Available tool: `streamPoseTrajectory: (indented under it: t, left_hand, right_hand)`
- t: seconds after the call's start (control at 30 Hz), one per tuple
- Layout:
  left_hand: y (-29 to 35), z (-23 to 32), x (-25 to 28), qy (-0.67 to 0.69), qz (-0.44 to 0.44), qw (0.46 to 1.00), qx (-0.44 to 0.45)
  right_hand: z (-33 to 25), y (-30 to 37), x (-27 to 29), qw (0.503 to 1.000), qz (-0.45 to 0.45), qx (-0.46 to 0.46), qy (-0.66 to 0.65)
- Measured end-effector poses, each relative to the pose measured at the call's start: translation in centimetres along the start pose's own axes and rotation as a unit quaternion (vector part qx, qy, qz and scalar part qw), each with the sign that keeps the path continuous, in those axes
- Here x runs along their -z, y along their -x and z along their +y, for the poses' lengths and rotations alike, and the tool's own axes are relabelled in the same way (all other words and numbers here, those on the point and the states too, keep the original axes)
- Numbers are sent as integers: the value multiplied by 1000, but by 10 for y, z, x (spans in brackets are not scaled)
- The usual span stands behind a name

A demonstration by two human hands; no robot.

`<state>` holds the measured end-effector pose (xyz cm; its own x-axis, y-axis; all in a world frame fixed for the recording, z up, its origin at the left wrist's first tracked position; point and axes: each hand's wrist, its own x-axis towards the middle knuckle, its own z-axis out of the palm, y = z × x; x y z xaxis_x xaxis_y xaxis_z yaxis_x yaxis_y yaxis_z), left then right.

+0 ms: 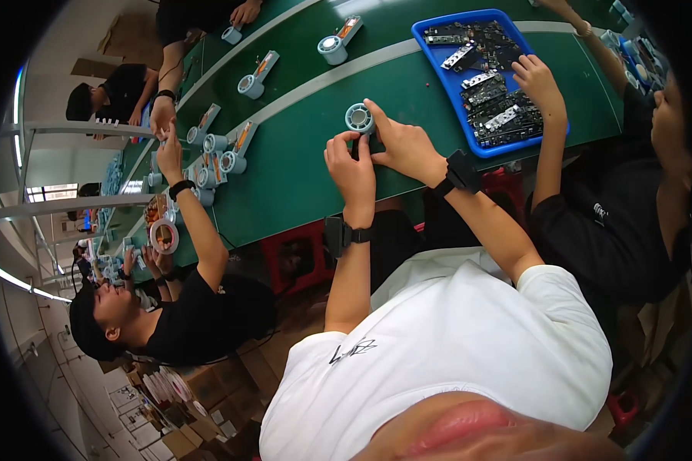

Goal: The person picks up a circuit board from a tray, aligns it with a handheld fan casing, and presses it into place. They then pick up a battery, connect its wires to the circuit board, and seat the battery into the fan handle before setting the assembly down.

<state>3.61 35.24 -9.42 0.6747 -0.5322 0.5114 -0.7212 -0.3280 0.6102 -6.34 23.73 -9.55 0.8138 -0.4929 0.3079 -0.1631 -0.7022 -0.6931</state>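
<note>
A light-blue handheld fan (359,117) with a round, spoked head is held over the green table, its open face turned up. My left hand (350,170) closes on its near side, fingers curled and thumb against it. From the right, my right hand (407,148) grips it too, with the index finger along the head's rim and the thumb below. My fingers hide most of the part beneath the head.
A blue tray (459,114) of black circuit boards (490,91) lies right of my hands, a co-worker's hand (538,81) over its edge. Several light-blue fans with open handles (232,160) stand to the left, near another co-worker's arm. Red stools (296,257) are below the table.
</note>
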Motion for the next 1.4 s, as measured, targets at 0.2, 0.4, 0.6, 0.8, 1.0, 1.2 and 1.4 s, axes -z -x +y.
streamPoseTrajectory:
  t: [0.2, 0.4, 0.6, 0.8, 1.0, 1.2, 1.4]
  left_hand:
    - [4, -8, 0, -53, -27, 987, -151]
    - [-3, -25, 10, -61, -123, 972, -193]
    - [-101, -36, -14, -4, -55, 991, -120]
    - [-247, -75, -115, -56, -39, 989, -134]
    - [-279, -105, -156, -116, -70, 985, -112]
    - [-271, -15, -126, -135, -104, 976, -135]
    - [-264, -2, -167, -256, -258, 923, -125]
  right_hand:
    - [0, 3, -9, 999, 9, -32, 9]
    - [5, 18, 3, 998, 19, -16, -49]
    - [17, 48, 17, 976, 36, -24, -213]
    - [11, 61, 19, 984, 78, 28, -160]
    - [13, 52, 30, 978, 49, 47, -198]
    - [8, -2, 131, 968, 225, -69, -90]
    - [142, -92, 150, 961, 219, -100, 133]
